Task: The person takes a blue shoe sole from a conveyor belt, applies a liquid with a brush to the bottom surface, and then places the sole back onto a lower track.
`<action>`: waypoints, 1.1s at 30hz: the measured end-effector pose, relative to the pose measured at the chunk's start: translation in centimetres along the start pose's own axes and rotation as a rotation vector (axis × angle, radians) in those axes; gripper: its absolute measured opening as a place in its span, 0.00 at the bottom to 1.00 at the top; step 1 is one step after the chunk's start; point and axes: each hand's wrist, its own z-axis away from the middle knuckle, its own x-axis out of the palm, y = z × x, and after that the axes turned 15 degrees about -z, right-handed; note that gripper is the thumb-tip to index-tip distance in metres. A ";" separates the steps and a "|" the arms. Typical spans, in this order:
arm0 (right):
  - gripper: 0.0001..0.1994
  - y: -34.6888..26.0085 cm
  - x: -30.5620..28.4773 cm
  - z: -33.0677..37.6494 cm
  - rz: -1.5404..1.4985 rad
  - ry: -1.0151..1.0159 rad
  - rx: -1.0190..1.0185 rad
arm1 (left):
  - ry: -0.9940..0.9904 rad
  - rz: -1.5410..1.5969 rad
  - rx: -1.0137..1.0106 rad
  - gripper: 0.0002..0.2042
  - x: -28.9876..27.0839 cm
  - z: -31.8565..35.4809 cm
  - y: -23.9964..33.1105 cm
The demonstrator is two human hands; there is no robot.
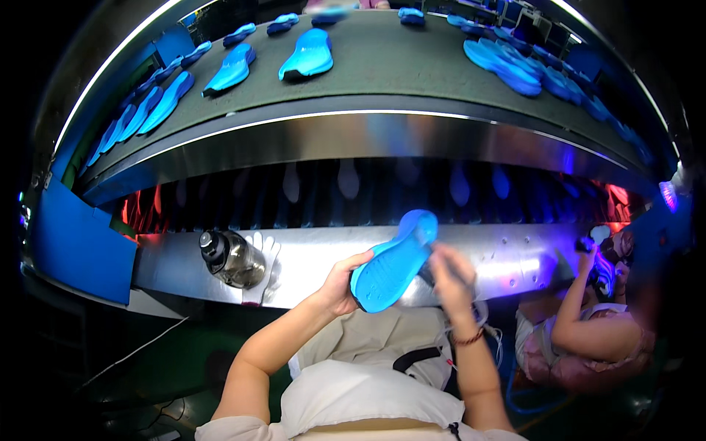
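Note:
My left hand (341, 287) grips a bright blue shoe sole (391, 266) by its left edge. The sole is tilted up over the front of the steel ledge, its broad end toward me and a strip of black along that rim. My right hand (451, 278), smeared by motion, is closed at the sole's right side. A thin dark-handled tool (457, 269) shows in its fingers, too blurred to name exactly. Across the narrow end of the sole lies a pale blurred streak, close to the right fingers.
A dark-capped clear bottle (234, 259) and a white glove (265, 257) rest on the steel ledge (316, 257). Beyond it, a dark conveyor belt (390, 73) carries several blue soles (309, 54). At right, a co-worker's hand (586, 259) holds a shoe part.

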 end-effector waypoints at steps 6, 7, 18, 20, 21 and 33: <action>0.12 -3.2 -6.7 3.6 -0.861 -0.247 0.270 | -0.029 -0.395 0.100 0.30 2.8 1.7 5.0; 0.12 -3.2 -7.4 3.8 -1.038 -0.116 0.228 | -0.102 -0.494 0.202 0.30 4.4 1.9 6.5; 0.12 -1.6 -7.4 3.1 -0.959 0.103 0.267 | 0.127 0.376 0.608 0.43 12.9 -15.1 19.3; 0.12 -1.4 -8.4 3.4 -0.941 0.140 0.310 | 0.154 0.052 0.596 0.44 14.3 -17.2 17.0; 0.12 -1.3 -9.0 3.6 -0.927 0.178 0.336 | 0.195 -0.161 0.590 0.41 16.0 -17.9 15.8; 0.11 1.2 -10.4 3.2 -0.896 0.063 0.384 | 0.441 -2.349 0.885 0.41 20.2 -29.4 17.2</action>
